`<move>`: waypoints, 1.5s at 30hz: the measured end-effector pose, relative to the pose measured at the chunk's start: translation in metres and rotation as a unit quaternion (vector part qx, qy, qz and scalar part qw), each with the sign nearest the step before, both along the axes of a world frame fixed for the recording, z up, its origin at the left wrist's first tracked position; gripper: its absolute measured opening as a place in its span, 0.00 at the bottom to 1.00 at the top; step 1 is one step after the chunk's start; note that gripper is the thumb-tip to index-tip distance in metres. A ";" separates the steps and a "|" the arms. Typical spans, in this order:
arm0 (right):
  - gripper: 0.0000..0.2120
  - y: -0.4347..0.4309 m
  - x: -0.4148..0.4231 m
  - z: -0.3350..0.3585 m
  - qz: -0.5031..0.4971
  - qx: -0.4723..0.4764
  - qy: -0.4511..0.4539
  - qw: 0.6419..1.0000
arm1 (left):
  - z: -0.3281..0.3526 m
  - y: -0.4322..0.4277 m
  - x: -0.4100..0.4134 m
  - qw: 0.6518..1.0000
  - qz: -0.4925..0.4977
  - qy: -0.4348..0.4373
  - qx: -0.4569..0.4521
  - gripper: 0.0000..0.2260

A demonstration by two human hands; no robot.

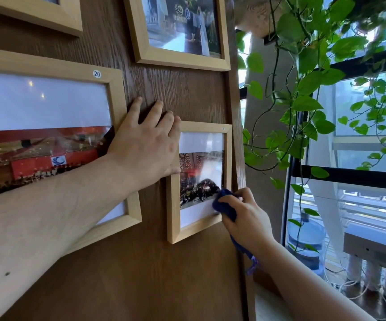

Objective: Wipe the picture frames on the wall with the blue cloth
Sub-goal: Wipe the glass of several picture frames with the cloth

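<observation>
We're mid-wipe on the small frame [199, 181], our right hand [245, 218] clenched on the blue cloth [225, 206] at its 5 o'clock corner, left hand [145, 144] flat and released, steadying at 10 o'clock; next we probably sweep toward 12.

From my remote seat I see two bare arms with no sleeves, watch, rings or gloves anywhere in view. My left hand [144, 147] is broad, with short trimmed nails, faint veins along the forearm and one small dark mole low on the forearm near the frame edge. My right hand [247, 218] looks slimmer, its forearm smooth and unmarked.
</observation>
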State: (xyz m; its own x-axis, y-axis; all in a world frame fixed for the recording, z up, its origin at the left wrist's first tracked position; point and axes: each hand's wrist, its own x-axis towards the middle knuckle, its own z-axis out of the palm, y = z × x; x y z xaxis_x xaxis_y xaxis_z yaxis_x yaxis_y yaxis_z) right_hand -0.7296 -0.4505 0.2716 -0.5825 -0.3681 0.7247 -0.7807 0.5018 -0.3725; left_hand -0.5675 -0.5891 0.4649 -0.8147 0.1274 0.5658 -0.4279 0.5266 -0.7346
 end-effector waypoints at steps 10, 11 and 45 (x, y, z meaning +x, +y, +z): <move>0.16 -0.017 0.049 0.006 0.158 0.035 0.068 0.985 | -0.001 0.004 0.001 1.000 0.006 -0.001 0.009 0.45; 0.16 -0.016 0.048 0.008 0.162 0.034 0.071 0.984 | -0.001 0.004 0.001 1.000 0.008 0.000 0.007 0.45; 0.17 -0.095 0.214 0.237 0.236 -0.112 0.313 0.913 | 0.099 -0.063 0.229 0.998 0.043 -0.002 -0.051 0.42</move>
State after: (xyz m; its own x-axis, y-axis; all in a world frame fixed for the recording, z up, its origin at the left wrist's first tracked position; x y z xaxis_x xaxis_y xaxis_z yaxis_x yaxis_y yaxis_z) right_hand -0.5157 -0.5456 0.5083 0.1575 -0.2727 0.9491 -0.9854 0.0198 0.1692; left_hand -0.3390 -0.6519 0.5637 -0.8270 0.1125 0.5508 -0.4660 0.4108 -0.7836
